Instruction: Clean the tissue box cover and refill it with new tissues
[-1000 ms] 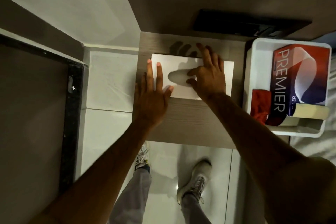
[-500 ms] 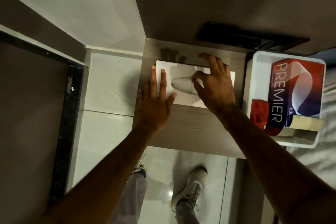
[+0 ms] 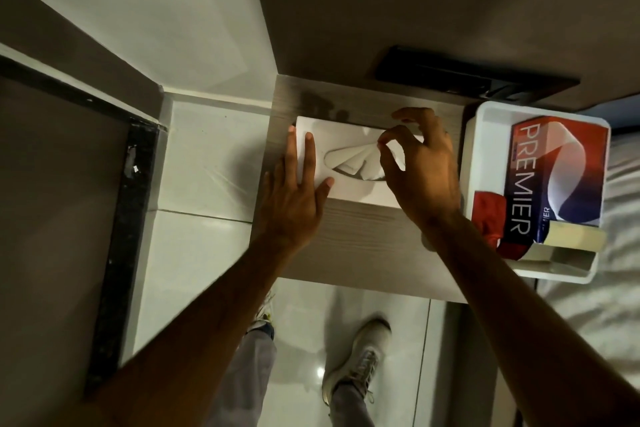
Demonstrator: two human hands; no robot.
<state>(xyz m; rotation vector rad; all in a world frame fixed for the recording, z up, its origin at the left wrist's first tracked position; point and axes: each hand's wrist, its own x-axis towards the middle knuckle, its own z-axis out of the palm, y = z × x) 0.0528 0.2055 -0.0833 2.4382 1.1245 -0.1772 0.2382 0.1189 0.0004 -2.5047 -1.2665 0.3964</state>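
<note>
Tissue pulled from the white cover (image 3: pixel 349 192)
Left hand (image 3: pixel 294 198) lies flat and open on its left end; right hand (image 3: pixel 420 166) pinches a tissue (image 3: pixel 360 159) at the slot

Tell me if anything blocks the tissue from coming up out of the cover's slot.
Nothing visible does. The right hand pinches the tissue above the oval slot of the tissue box cover; the left hand presses the cover's left end, clear of the slot.
</note>
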